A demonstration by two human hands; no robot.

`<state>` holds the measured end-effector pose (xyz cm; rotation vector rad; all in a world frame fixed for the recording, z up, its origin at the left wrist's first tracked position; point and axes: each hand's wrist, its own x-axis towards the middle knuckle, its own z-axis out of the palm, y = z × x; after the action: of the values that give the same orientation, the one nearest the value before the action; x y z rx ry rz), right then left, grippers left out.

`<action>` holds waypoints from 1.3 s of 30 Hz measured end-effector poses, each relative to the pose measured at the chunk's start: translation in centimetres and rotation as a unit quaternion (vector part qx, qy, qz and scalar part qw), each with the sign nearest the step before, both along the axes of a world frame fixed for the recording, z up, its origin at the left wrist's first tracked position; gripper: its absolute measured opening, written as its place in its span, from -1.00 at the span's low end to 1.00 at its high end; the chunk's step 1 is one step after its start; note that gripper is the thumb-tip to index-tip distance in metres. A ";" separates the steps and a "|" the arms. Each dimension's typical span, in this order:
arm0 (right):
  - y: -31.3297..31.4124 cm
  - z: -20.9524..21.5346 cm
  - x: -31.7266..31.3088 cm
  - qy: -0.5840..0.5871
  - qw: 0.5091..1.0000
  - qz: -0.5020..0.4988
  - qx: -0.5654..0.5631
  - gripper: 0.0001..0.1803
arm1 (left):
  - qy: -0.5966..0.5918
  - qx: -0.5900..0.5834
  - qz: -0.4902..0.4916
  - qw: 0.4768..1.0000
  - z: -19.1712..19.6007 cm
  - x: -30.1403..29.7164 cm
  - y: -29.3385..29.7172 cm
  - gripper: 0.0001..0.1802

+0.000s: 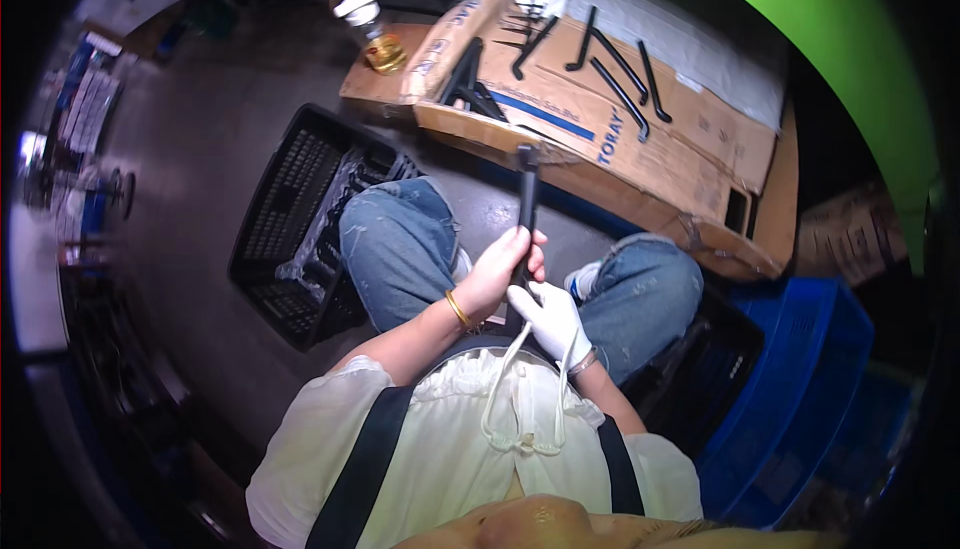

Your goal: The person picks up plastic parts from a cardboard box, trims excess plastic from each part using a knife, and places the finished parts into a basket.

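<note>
I sit with my knees up in blue jeans. My left hand, bare with a gold bangle at the wrist, is wrapped around a long black bar that points away from me, its far end reaching toward the cardboard. My right hand wears a white glove and closes on the near end of the same bar, just below my left hand. Both hands meet between my knees.
A flattened cardboard box lies ahead with several black bent rods on it. A black plastic crate stands at my left, a blue crate at my right. A bottle of yellow liquid stands at the back.
</note>
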<state>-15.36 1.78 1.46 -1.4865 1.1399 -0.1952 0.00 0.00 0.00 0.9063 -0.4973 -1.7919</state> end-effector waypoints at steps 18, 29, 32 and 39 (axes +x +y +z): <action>-4.5 -5.0 0.2 0.060 0.987 -0.145 -0.041 -0.72 | -0.298 0.457 0.321 0.774 -36.6 42.8 16.3 -0.38; -5.0 -6.5 -1.8 0.105 0.976 -0.176 -0.078 -0.71 | -0.593 0.560 0.220 0.535 -34.0 42.0 13.1 -0.44; -7.3 -6.7 -2.9 0.083 0.984 -0.132 -0.082 -0.72 | -0.742 0.255 0.324 0.529 -25.3 42.6 4.7 -0.45; -12.1 -7.7 -6.1 0.032 0.980 -0.141 -0.137 -0.76 | -0.749 -0.333 0.152 0.552 -5.6 20.7 -23.0 -0.78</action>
<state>-21.46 -10.28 -6.22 -1.5732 1.4195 -0.5196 20.71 -23.01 -5.57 1.6112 -1.7682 0.0465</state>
